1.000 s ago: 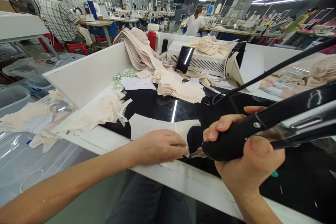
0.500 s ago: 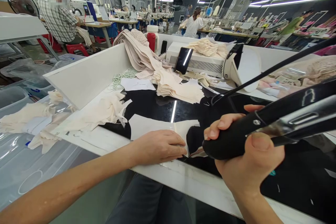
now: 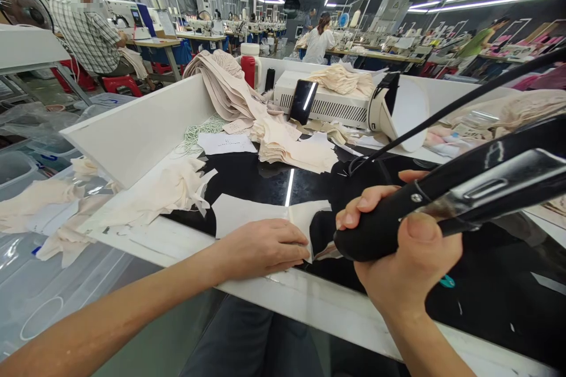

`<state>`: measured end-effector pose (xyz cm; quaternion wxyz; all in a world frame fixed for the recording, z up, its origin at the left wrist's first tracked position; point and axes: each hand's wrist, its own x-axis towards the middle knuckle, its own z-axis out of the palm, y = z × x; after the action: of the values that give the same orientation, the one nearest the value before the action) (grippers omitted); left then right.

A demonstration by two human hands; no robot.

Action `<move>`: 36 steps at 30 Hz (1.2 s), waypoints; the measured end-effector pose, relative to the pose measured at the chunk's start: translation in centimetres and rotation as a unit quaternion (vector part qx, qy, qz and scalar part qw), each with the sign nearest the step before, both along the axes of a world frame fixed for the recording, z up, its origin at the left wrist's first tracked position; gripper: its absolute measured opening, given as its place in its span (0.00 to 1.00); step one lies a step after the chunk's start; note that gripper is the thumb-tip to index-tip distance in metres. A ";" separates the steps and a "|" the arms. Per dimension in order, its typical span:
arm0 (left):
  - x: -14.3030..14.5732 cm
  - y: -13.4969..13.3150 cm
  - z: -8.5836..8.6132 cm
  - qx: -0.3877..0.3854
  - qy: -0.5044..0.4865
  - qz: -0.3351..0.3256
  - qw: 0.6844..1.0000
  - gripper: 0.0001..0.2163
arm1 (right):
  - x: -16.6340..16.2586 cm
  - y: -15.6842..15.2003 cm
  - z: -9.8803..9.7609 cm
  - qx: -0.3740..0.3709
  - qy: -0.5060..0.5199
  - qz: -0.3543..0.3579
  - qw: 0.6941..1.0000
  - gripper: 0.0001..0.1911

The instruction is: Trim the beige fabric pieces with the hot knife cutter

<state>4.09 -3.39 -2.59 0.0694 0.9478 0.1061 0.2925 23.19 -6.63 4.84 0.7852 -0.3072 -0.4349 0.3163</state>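
Note:
My left hand [image 3: 260, 247] lies flat near the table's front edge, its fingers stretched over a white pattern-shaped piece [image 3: 239, 215]. A cream fabric piece [image 3: 305, 215] covers the right end of that piece, beside my fingertips. My right hand [image 3: 398, 247] is wrapped round the rounded end of a black handheld tool [image 3: 446, 197] with a shiny chrome strip; its exact kind I cannot make out. The tool slants up to the right, above the black tabletop [image 3: 486, 294]. Its rounded end is close to the right of the cream fabric.
A stack of cream fabric pieces [image 3: 296, 150] lies behind, with a loose pile [image 3: 163, 194] at left. A phone [image 3: 303, 101] leans on a white vented machine [image 3: 340, 107]. A black cable [image 3: 442, 123] crosses at right. White boards [image 3: 141, 129] border the table. Co-workers sit farther back.
The view has turned slightly, so everything sits a little farther left. Both hands keep nearly the same pose; the tool's rounded end stays beside the cream fabric.

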 end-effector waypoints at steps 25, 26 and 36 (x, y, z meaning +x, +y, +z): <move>0.1 -0.1 0.1 -0.007 0.016 0.007 1.000 0.10 | -0.2 -0.1 -0.3 0.001 -0.015 -0.020 1.000 0.20; 0.1 -0.1 0.1 -0.008 0.018 0.007 1.000 0.10 | -0.2 -0.1 -0.2 0.001 -0.013 -0.022 1.000 0.21; 0.1 -0.1 0.0 -0.009 0.007 0.008 1.000 0.09 | -0.2 -0.2 -0.6 0.001 -0.027 -0.017 1.000 0.21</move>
<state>4.17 -3.48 -2.54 0.0746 0.9484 0.1166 0.2854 22.98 -6.80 4.20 0.7786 -0.3221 -0.4507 0.2946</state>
